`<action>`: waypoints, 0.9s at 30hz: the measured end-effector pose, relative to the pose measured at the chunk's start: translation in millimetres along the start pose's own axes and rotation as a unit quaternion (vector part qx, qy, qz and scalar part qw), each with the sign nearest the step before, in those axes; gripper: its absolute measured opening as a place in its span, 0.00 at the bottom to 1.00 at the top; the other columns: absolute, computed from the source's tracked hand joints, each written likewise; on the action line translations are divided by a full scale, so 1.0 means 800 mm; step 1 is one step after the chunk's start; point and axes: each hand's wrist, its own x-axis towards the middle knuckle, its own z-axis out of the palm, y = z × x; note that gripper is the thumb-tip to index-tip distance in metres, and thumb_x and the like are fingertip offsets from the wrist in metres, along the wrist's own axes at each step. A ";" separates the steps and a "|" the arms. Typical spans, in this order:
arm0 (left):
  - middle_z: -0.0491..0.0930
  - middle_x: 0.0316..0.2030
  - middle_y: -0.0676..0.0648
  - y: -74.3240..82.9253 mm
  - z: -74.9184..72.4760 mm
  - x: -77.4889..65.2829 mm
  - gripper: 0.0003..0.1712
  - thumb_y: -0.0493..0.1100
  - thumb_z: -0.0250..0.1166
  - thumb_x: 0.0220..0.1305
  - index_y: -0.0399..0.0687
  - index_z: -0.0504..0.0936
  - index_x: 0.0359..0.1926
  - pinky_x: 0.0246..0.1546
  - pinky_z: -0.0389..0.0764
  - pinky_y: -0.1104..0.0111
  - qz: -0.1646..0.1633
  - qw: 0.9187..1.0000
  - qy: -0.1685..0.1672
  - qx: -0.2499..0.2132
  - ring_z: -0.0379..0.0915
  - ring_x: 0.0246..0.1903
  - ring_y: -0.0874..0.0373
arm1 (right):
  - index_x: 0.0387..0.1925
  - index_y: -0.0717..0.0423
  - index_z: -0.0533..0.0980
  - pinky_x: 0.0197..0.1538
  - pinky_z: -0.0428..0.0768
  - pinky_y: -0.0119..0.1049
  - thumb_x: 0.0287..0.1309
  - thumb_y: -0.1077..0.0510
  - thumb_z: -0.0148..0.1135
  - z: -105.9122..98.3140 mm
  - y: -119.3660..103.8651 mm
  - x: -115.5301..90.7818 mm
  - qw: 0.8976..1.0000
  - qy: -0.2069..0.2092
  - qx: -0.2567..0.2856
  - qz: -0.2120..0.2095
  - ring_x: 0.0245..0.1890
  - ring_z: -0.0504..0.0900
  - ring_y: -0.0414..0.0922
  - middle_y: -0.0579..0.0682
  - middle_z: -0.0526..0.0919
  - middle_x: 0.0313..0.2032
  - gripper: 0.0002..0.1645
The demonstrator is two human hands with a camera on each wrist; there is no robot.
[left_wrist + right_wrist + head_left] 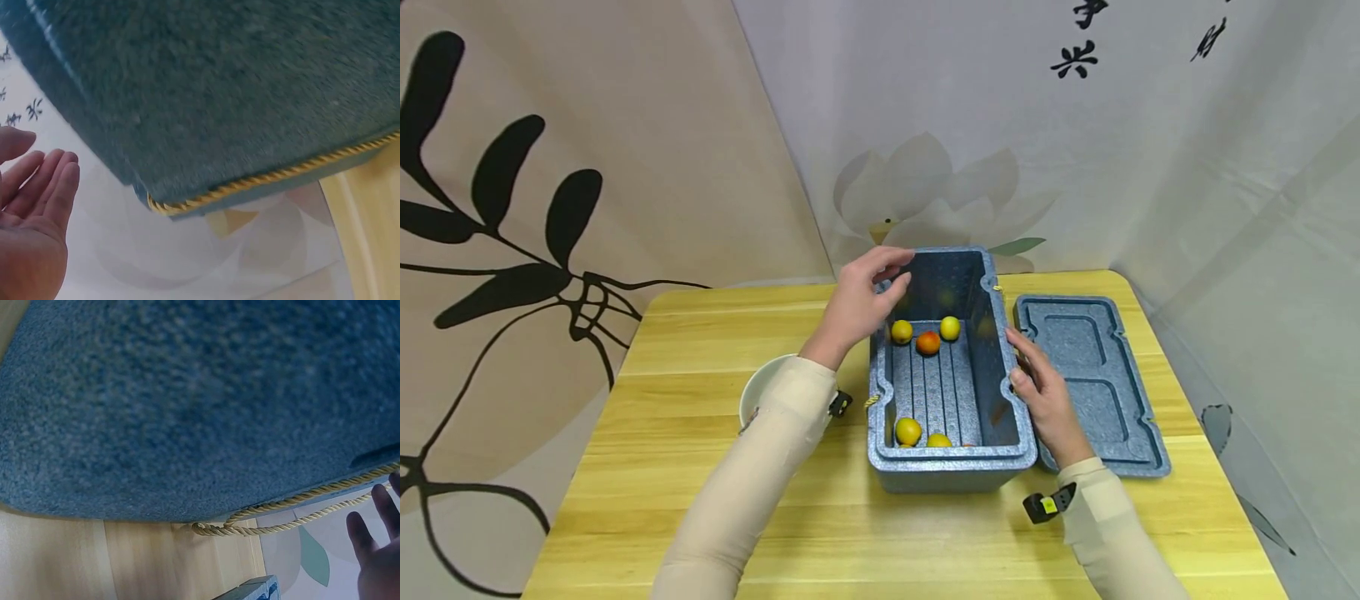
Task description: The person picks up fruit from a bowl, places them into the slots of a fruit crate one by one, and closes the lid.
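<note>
On the wooden desk the blue foam box stands lidless, fruit loose inside, its lid just beside it. The left hand hovers relaxed over the far rim; the right hand, fingers straight, rests against the right wall (no grip). A careless nudge could send the fruit rolling.

sleeves: long, cream/beige, snug, both arms, reach to wrists
left wrist: small black device w/ yellow mark, on strap
right wrist: black cam unit, yellow-green sticker, strapped
hands: bare, no gloves/rings seen
</note>
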 end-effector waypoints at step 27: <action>0.77 0.47 0.29 0.028 -0.066 -0.059 0.13 0.22 0.63 0.61 0.23 0.79 0.48 0.53 0.77 0.48 0.003 0.988 0.124 -0.089 0.75 0.49 0.35 | 0.73 0.55 0.60 0.71 0.58 0.47 0.72 0.67 0.48 -0.005 0.024 -0.001 1.000 -0.003 0.008 0.010 0.72 0.54 0.45 0.52 0.59 0.73 0.31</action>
